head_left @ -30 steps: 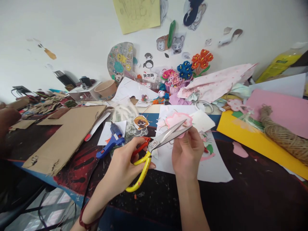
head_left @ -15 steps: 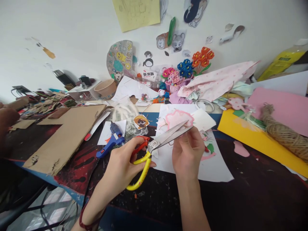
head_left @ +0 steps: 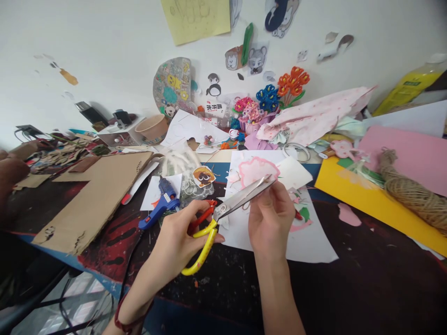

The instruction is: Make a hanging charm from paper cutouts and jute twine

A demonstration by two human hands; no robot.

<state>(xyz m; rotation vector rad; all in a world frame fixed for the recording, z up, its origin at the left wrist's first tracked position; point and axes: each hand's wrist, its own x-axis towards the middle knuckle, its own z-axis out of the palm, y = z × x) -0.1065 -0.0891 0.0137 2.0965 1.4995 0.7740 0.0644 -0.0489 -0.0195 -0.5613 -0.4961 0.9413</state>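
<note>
My left hand (head_left: 185, 235) is closed round the red and yellow handles of a large pair of scissors (head_left: 240, 199), whose blades point up and to the right. At the blade tips my right hand (head_left: 271, 216) has its thumb and fingers pinched together; what they hold is too small to make out. Behind the blades a pink-edged paper shape (head_left: 254, 168) rests over white paper (head_left: 310, 246). Green and red scraps (head_left: 304, 213) lie just right of my right hand.
A blue glue gun (head_left: 164, 200) and cardboard (head_left: 101, 195) lie on the left. Orange-yellow card (head_left: 349, 200) and a twine roll (head_left: 412, 197) are on the right. Pipe-cleaner flowers (head_left: 268, 98) stand at the back. Another person's hand (head_left: 12, 172) shows at the far left edge.
The scissor blades have moved closer together. My right hand has shifted slightly left, and the whole view has moved a little.
</note>
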